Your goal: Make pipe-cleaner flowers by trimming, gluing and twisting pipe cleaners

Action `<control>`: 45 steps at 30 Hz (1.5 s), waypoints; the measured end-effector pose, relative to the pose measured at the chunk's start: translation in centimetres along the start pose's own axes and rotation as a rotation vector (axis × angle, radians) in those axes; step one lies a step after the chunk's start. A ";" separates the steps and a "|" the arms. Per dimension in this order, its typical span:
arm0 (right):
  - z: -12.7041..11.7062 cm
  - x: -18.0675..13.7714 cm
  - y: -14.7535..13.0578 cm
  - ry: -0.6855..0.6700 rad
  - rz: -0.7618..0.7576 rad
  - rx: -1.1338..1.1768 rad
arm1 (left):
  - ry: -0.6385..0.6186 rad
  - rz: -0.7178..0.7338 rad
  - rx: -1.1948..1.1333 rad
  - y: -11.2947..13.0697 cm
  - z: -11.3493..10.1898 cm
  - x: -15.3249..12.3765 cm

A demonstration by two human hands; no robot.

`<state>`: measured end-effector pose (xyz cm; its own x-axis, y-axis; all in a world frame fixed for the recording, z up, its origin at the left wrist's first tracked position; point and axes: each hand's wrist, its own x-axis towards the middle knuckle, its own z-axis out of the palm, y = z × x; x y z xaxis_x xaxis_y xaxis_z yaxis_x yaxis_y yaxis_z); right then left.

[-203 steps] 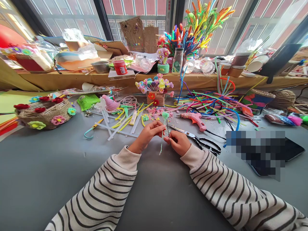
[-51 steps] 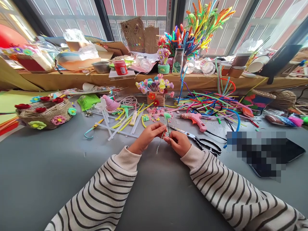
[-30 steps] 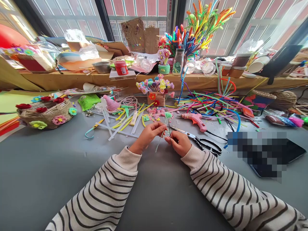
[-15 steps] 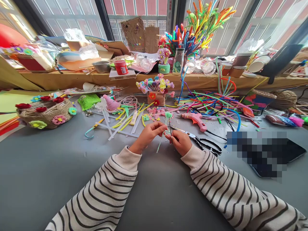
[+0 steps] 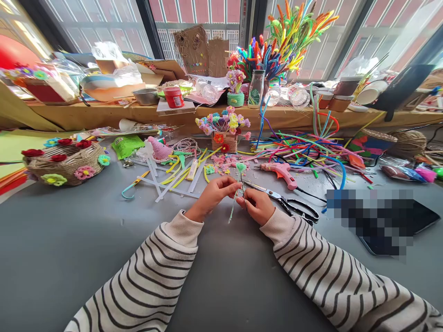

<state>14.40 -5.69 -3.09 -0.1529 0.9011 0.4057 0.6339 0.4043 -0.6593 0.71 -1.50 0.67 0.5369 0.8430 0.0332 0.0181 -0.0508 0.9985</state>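
Head view: a smooth grey tabletop (image 5: 221, 281) is looked down on, both hands being brought close together over it.
Left hand (image 5: 215, 196): thumb and forefinger are pinched together, with a pale mint-green yarn strand (image 5: 231, 214) apparently gripped between them.
Right hand (image 5: 259, 204): the fingers are curled in around a thin, dark, straight stick (image 5: 243, 192), which is held nearly upright.
Progress: the tuft is judged to be already shaped; the strand's loose end and the bare-looking length of stick suggest that work on these is left undone.
Mint-green yarn tuft (image 5: 241, 167): it is seen just above the fingertips, soft, broad on top and narrowing downward; whether it is joined to stick or strand cannot be told.
Strand: it is left hanging below the fingers at a slant, its tip free.
Nearby: black-handled metal scissors (image 5: 297, 208) and a pink plastic glue gun (image 5: 282, 173) are laid beyond the right hand; a tan woven basket (image 5: 232, 142) of multicoloured yarn flowers (image 5: 232, 121) is set farther back.
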 end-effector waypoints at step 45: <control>0.2 -0.1 0.1 -0.073 -0.012 0.032 | -0.085 -0.030 -0.155 0.6 0.0 -0.4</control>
<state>14.34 -5.66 -3.34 -0.2156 0.9047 0.3675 0.6073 0.4190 -0.6750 0.55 -1.85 1.22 0.6077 0.7941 0.0056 -0.0915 0.0629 0.9938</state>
